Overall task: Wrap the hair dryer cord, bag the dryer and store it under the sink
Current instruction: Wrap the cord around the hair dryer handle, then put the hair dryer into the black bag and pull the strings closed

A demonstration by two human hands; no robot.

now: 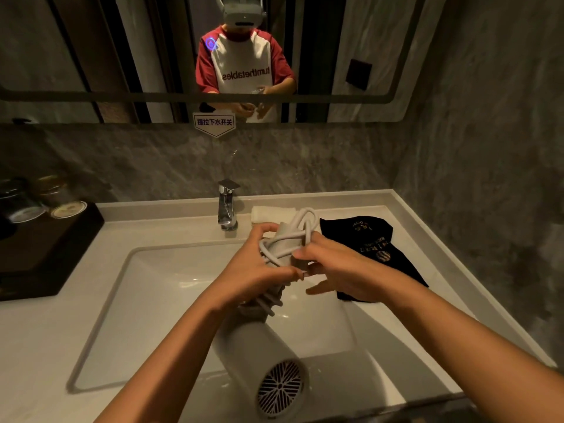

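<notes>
1. A dark tray [45,257] sits at the left edge of the counter [36,346] and carries lidded glass jars [21,206].
2. The sink basin [158,285] is sunk into the middle of the counter, with a chrome faucet [227,206] upright at its back edge.
3. The left hand [259,264] grasps the hair dryer [253,355] by its handle, fingers curled round it. The dryer is in the air over the basin, its barrel pointing down toward the front edge and its rear grille facing the camera.
4. The white cord [300,227] is looped in several turns round the handle, and a few loops stick up above both hands.
5. The right hand [335,270] pinches the wound cord between thumb and forefinger. Its other fingers are spread loosely below.
6. A folded white towel [268,213] lies at the back edge of the counter, just right of the faucet and partly hidden by the cord.
7. A black bag [375,248] with gold print lies flat on the right side of the counter, next to the right hand.
</notes>
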